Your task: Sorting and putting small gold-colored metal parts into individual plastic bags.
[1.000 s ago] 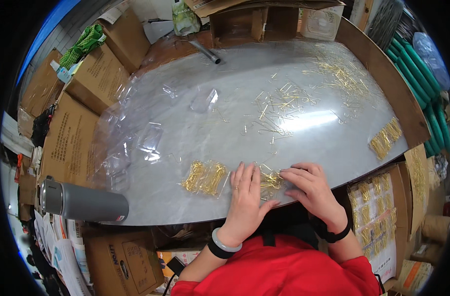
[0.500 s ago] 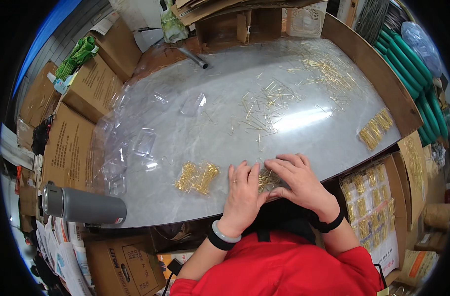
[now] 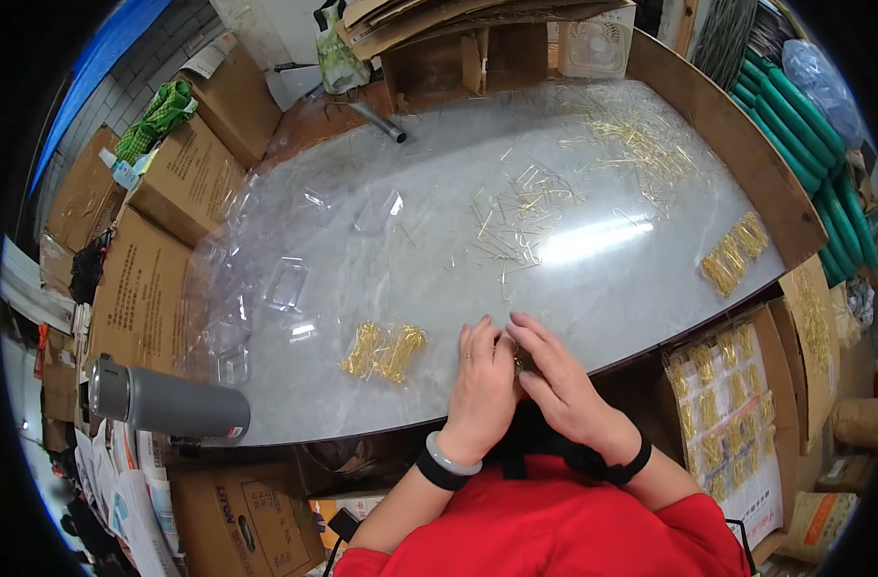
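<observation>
Both hands meet at the near edge of the table (image 3: 295,423), a pale glossy top under a clear sheet; the left hand (image 3: 480,385) lies palm down with its fingers flat and together, and the right hand (image 3: 554,377) curls over beside it, fingertips touching the left hand's fingers. Between them a small bunch of gold pins (image 3: 522,360) shows only as a glint (most of it is hidden under the fingers), so both hands are closed about it, pressing it against the table. Just left of the left hand lies a packed bundle of gold pins (image 3: 383,351) in clear wrap, not touched. Farther out, near the middle of the table, loose gold pins (image 3: 516,216) lie scattered, with a second scatter (image 3: 641,135) toward the far right; another heap of gold pieces (image 3: 733,255) sits at the right edge. Clear plastic trays (image 3: 287,284) lie on the left part of the table. A grey flask (image 3: 165,404) lies on its side at the near left corner; cardboard boxes (image 3: 184,178) stand along the left; green hoses (image 3: 795,125) hang at the right.
</observation>
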A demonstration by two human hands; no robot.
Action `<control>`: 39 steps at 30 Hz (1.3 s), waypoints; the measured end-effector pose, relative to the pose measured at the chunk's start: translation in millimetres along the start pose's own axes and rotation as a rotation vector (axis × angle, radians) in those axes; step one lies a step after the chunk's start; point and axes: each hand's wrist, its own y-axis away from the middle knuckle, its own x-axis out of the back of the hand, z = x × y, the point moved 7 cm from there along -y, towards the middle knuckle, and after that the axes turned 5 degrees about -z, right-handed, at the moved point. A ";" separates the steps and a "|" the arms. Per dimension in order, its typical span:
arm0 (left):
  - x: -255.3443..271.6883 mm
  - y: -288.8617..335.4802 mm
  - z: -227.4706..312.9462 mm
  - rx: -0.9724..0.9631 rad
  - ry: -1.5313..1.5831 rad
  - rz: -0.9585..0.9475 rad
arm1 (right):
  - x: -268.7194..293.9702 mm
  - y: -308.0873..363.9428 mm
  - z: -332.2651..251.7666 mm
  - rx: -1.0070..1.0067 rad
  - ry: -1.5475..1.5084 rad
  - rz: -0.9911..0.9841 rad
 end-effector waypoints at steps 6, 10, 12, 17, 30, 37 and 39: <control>6.7 0.7 0.2 -0.007 0.084 0.027 | 30.2 -20.7 13.2 0.075 0.249 -0.273; 14.3 -0.5 1.9 -0.045 0.209 0.010 | 19.5 -24.9 10.3 0.115 0.364 -0.462; 18.0 -0.8 -1.7 -0.044 0.303 -0.015 | 18.3 -26.6 8.7 0.127 0.385 -0.420; 36.5 13.6 2.2 -0.057 0.179 -0.013 | 18.8 -20.7 18.2 0.140 0.408 -0.231; 35.7 7.7 -7.0 0.129 0.252 0.062 | 13.0 -17.9 13.0 0.245 0.297 -0.186; 28.9 9.4 2.3 0.092 -0.075 -0.018 | 21.7 -15.5 15.5 0.226 0.188 -0.133; 23.1 5.2 2.1 0.077 -0.068 -0.002 | 23.1 -15.6 17.4 0.192 0.143 -0.137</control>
